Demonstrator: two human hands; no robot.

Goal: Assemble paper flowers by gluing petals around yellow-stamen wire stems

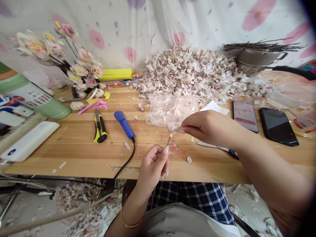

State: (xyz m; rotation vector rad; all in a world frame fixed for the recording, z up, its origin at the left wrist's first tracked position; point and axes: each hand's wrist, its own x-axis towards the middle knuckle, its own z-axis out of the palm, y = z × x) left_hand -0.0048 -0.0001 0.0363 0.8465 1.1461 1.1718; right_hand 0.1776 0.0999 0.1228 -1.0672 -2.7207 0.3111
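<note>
Two pinches — left hand (153,166) on a stem (169,140) slanting forward, right hand (209,126) on petals (173,127).

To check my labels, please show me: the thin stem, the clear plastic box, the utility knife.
Thin stem (169,140): head view, point on its middle.
Clear plastic box (155,124): head view, point on its front rim.
Utility knife (100,131): head view, point on its yellow-and-black handle.

A plastic tray (172,111) sits before a scrap heap (187,74), phones (276,126) to its right.

My right hand (209,126) stretches across, fingers pinched together — my left hand (153,166) curls just below it, wrist lifted — both nearly touching.
</note>
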